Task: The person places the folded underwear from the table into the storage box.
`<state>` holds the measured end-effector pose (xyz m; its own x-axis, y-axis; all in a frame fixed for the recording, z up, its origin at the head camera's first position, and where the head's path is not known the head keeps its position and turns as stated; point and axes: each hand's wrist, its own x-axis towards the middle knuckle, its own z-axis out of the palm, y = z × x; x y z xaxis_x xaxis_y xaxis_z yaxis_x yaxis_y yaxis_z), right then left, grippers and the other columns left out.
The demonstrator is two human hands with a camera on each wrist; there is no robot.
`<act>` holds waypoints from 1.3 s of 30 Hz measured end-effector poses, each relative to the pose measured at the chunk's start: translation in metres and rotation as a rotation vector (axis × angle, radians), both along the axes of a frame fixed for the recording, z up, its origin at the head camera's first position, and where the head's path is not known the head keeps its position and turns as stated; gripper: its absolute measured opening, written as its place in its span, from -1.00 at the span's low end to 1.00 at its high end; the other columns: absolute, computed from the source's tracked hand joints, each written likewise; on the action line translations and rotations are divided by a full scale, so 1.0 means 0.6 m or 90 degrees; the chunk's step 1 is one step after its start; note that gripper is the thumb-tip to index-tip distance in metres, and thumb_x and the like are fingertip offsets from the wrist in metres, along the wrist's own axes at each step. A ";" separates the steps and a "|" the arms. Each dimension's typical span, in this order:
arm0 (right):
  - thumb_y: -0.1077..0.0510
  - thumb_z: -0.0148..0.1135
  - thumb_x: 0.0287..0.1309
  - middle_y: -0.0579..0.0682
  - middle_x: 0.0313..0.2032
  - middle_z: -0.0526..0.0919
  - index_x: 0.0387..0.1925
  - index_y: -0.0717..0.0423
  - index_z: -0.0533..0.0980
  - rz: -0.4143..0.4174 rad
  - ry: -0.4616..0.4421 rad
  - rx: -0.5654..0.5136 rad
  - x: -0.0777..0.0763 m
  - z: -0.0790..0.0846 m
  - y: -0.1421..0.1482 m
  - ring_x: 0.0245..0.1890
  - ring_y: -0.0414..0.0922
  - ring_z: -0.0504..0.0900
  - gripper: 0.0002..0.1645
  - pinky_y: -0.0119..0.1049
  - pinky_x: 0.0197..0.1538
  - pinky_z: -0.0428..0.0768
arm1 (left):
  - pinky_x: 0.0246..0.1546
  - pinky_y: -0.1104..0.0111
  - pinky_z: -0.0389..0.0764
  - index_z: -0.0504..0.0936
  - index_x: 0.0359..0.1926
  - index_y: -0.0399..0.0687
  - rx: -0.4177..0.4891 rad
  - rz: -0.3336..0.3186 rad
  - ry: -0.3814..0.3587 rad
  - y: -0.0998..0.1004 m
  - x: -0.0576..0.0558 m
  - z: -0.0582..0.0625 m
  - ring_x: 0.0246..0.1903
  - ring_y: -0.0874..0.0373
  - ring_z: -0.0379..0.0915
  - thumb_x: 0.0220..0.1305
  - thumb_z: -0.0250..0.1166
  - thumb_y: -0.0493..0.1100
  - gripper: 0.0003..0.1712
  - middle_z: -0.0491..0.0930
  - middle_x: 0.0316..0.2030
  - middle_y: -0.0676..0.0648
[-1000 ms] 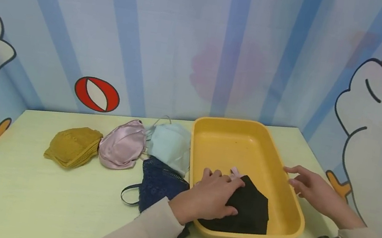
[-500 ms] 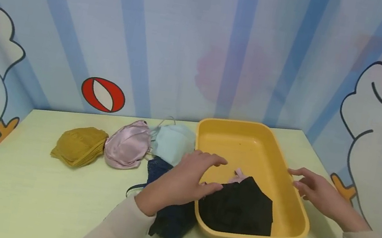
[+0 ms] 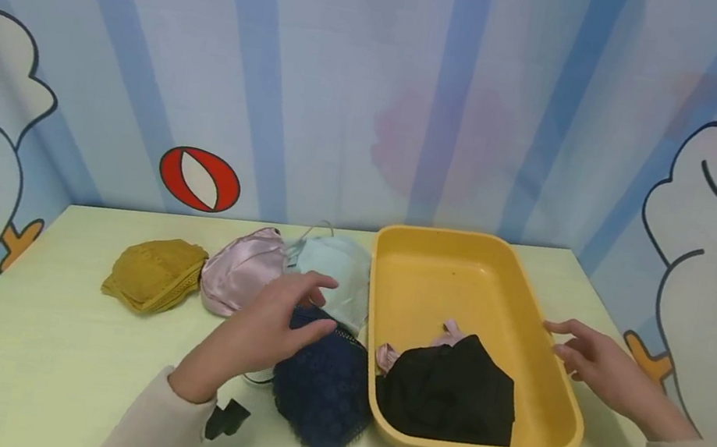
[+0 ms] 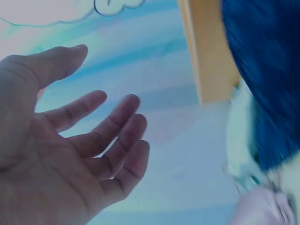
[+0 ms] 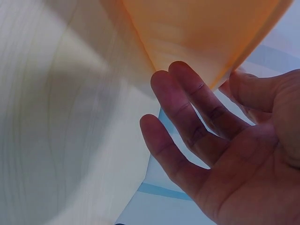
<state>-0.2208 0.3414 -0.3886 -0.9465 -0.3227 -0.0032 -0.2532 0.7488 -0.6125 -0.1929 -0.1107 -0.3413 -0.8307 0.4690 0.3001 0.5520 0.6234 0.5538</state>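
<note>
My left hand (image 3: 265, 330) hovers with spread, loosely bent fingers over the left part of a navy lace bra (image 3: 323, 392). Nothing is in its palm in the left wrist view, where the navy bra (image 4: 267, 79) hangs large at the right. My right hand (image 3: 594, 366) is at the right side of a yellow plastic tray (image 3: 410, 443), fingertips right at the rim. The right wrist view shows its relaxed fingers (image 5: 180, 108) along the tray's outer wall (image 5: 197, 37). Inside the tray's near end lies a folded black garment (image 3: 454, 394), with pink satin fabric (image 3: 387, 357) showing beside it.
Left of the tray lie a pale mint bra (image 3: 335, 275), a pink satin bra (image 3: 242, 271) and a mustard bra (image 3: 155, 275) on the pale yellow table (image 3: 35, 328). A striped cartoon backdrop (image 3: 351, 96) rises behind the table's far edge.
My left hand has let go of the black garment in the tray and moved left over the navy bra. My right hand has stayed at the tray's right rim.
</note>
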 end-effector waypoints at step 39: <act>0.10 0.05 0.36 -0.03 -0.41 0.58 0.25 0.26 0.30 -0.005 -0.006 0.006 -0.003 -0.005 0.001 -0.45 -0.06 0.45 -0.48 -0.20 -0.33 0.58 | -0.57 0.33 0.38 0.31 0.27 -0.11 -0.038 0.080 -0.207 -0.054 0.008 -0.119 -0.65 0.26 0.32 0.21 0.26 0.17 -0.27 0.46 -0.58 0.08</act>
<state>-0.2225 0.3421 -0.3914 -0.9491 -0.3146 -0.0143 -0.2415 0.7562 -0.6081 -0.1884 -0.1429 -0.4128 -0.9304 0.3662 -0.0139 0.2704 0.7116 0.6485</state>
